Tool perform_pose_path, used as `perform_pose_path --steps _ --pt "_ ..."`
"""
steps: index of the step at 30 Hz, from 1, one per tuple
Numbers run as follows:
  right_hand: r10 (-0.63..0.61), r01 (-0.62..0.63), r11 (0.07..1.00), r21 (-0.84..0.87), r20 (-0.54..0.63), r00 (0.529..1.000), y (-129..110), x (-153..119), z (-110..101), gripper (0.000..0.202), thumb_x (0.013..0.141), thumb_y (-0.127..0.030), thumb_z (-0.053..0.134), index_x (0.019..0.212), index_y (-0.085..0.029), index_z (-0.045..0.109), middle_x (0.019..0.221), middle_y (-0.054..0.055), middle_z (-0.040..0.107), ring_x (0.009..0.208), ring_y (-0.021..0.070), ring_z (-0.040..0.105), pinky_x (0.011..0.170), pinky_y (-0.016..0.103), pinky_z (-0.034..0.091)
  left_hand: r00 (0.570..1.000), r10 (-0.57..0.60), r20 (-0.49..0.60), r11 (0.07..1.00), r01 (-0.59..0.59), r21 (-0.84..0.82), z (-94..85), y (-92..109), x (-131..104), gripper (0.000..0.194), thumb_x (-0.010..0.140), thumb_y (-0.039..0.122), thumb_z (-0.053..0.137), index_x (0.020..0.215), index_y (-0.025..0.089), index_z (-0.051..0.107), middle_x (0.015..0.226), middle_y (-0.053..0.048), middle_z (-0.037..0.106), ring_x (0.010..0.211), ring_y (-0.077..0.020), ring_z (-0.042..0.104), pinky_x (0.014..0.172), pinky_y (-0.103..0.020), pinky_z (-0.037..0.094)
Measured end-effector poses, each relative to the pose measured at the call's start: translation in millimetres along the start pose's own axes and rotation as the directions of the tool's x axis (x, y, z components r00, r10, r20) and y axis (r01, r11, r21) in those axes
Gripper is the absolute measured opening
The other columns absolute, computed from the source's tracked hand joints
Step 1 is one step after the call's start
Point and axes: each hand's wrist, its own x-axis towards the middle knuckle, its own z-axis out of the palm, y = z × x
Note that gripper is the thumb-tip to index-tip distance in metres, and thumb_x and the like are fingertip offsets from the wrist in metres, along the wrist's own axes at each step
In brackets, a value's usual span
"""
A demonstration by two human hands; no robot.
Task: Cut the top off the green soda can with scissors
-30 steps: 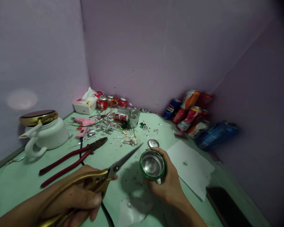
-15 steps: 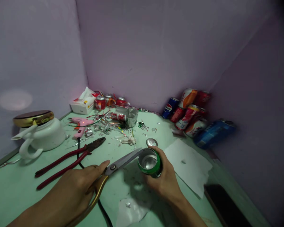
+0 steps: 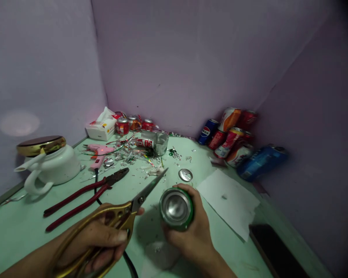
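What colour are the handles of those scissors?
Gold: the handles, in the left hand, show best in the head view.

Likely Pepsi emblem (image 3: pixel 205 133), on dark-blue can (image 3: pixel 208 130)

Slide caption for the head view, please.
Left hand holds gold-handled scissors, right hand a green can, at a table with red-handled pliers.
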Motion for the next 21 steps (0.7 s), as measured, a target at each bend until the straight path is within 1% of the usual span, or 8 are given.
perform_pose_path --steps 2,4,7,9,13,16,18,21 --pt "0.1 -0.101 0.995 -0.005 -0.042 0.994 2 3 0 0.06 0.057 -0.019 0.069 0.115 -0.026 0.055 0.099 0.001 0.071 0.087 0.0229 0.07 0.079 0.032 0.057 0.999 0.036 -0.038 0.994 -0.031 0.107 -4.2 0 5 0.033 0.088 0.05 0.056 0.078 0.021 0.068 0.055 0.002 0.055 0.044 -0.0107 0.048 0.041 -0.018 0.043" --pt "0.165 -0.167 0.985 -0.032 -0.063 0.984 5 8 -3 0.06 0.056 -0.021 0.069 0.114 -0.025 0.055 0.096 0.001 0.071 0.084 0.023 0.07 0.077 0.032 0.057 0.98 0.136 -0.144 0.951 -0.088 0.296 -5.1 -3 11 0.028 0.09 0.045 0.055 0.09 0.021 0.069 0.066 0.001 0.064 0.055 -0.0136 0.059 0.049 -0.019 0.049" --pt "0.178 -0.182 0.979 -0.091 -0.047 0.983 7 13 -7 0.062 0.055 -0.02 0.068 0.115 -0.023 0.056 0.1 0.003 0.07 0.087 0.0246 0.068 0.082 0.036 0.056 0.933 0.264 -0.243 0.856 -0.111 0.505 -1.7 -10 15 0.035 0.094 0.04 0.05 0.118 0.023 0.068 0.1 -0.005 0.077 0.087 -0.0218 0.074 0.077 -0.028 0.061" --pt "0.167 -0.169 0.979 -0.117 -0.029 0.986 7 13 -9 0.062 0.054 -0.02 0.067 0.115 -0.023 0.056 0.103 0.004 0.069 0.09 0.0255 0.067 0.085 0.038 0.055 0.916 0.324 -0.237 0.792 -0.125 0.598 0.9 -13 15 0.04 0.096 0.04 0.047 0.126 0.022 0.067 0.114 -0.008 0.077 0.101 -0.0256 0.075 0.089 -0.034 0.06" --pt "0.16 -0.161 0.978 -0.131 -0.015 0.987 5 13 -10 0.063 0.054 -0.019 0.067 0.116 -0.023 0.056 0.105 0.005 0.069 0.09 0.0257 0.067 0.086 0.039 0.055 0.885 0.434 -0.167 0.641 -0.174 0.747 3.1 -18 15 0.045 0.098 0.034 0.04 0.133 0.023 0.065 0.1 -0.008 0.08 0.083 -0.0241 0.079 0.074 -0.031 0.064" --pt "0.153 -0.151 0.977 -0.153 -0.001 0.988 5 12 -10 0.063 0.054 -0.019 0.067 0.115 -0.022 0.056 0.103 0.004 0.069 0.09 0.0258 0.068 0.085 0.038 0.055 0.866 0.473 -0.161 0.588 -0.174 0.79 3.3 -22 15 0.046 0.098 0.031 0.04 0.137 0.021 0.062 0.097 -0.009 0.079 0.076 -0.0227 0.078 0.069 -0.029 0.064" --pt "0.158 -0.156 0.978 -0.139 0.006 0.987 5 12 -9 0.062 0.053 -0.018 0.066 0.114 -0.023 0.056 0.101 0.003 0.069 0.087 0.0249 0.068 0.082 0.037 0.056 0.863 0.478 -0.164 0.608 -0.19 0.771 3.7 -23 15 0.044 0.097 0.029 0.043 0.136 0.022 0.062 0.096 -0.007 0.079 0.074 -0.0218 0.078 0.066 -0.027 0.063" --pt "0.176 -0.175 0.983 -0.061 0.02 0.984 4 12 -7 0.061 0.053 -0.017 0.065 0.113 -0.024 0.054 0.096 0.001 0.07 0.084 0.0232 0.068 0.077 0.033 0.057 0.883 0.445 -0.148 0.732 -0.264 0.628 5.6 -18 16 0.03 0.095 0.027 0.05 0.118 0.028 0.069 0.084 0.001 0.077 0.072 -0.0176 0.076 0.064 -0.02 0.059"
